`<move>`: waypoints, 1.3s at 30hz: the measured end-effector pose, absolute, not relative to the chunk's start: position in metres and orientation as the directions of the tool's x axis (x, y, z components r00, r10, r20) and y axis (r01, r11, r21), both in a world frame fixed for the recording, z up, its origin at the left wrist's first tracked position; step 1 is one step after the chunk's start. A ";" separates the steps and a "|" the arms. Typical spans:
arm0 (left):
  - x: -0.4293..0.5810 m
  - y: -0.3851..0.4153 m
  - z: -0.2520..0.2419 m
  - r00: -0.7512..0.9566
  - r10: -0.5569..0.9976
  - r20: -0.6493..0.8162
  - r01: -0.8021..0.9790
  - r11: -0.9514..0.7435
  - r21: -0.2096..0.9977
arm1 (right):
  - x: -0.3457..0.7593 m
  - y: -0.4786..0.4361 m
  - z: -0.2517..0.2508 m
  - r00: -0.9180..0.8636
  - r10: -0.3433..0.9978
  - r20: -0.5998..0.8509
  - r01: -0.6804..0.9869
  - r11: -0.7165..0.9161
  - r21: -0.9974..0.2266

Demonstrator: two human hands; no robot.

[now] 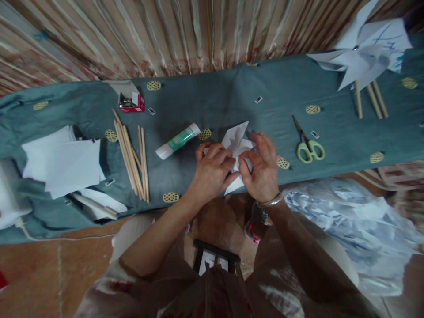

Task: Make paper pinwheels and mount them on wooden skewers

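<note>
A white paper pinwheel [236, 136] lies near the front edge of the cloth-covered table, its blades pointing several ways. My left hand [213, 170] presses on its left side with bent fingers, the thumb near the centre. From the right, my right hand [261, 170] pinches at the middle of the pinwheel, thumb and forefinger together; anything small between them is hidden. Left of my hands lies a green and white glue stick [178, 141]. To the right rest scissors [308, 148] with light green handles.
Wooden sticks [130, 161] and stacked white paper [74, 165] lie on the left, below an open red box [131, 102] of small metal pieces. Finished pinwheels [359, 55] with sticks lie at the far right. A plastic bag of paper scraps [357, 225] stands beside my right leg.
</note>
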State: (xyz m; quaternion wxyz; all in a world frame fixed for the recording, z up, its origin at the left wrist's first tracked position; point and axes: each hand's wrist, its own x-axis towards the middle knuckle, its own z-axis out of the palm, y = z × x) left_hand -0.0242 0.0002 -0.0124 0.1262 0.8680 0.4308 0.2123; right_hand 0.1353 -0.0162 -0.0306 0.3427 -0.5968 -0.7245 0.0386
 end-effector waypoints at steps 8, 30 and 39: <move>-0.024 0.000 -0.013 0.539 0.798 0.271 0.694 -0.603 0.393 | 0.134 -0.017 -0.031 -0.089 0.878 0.471 0.850 0.313 -0.423; -0.024 0.000 -0.010 0.536 0.796 0.281 0.692 -0.605 0.394 | 0.137 -0.017 -0.036 -0.122 0.844 0.522 0.840 0.368 -0.399; -0.028 0.000 -0.010 0.520 0.809 0.272 0.676 -0.585 0.448 | 0.140 -0.021 -0.026 -0.234 0.878 0.418 0.857 0.389 -0.337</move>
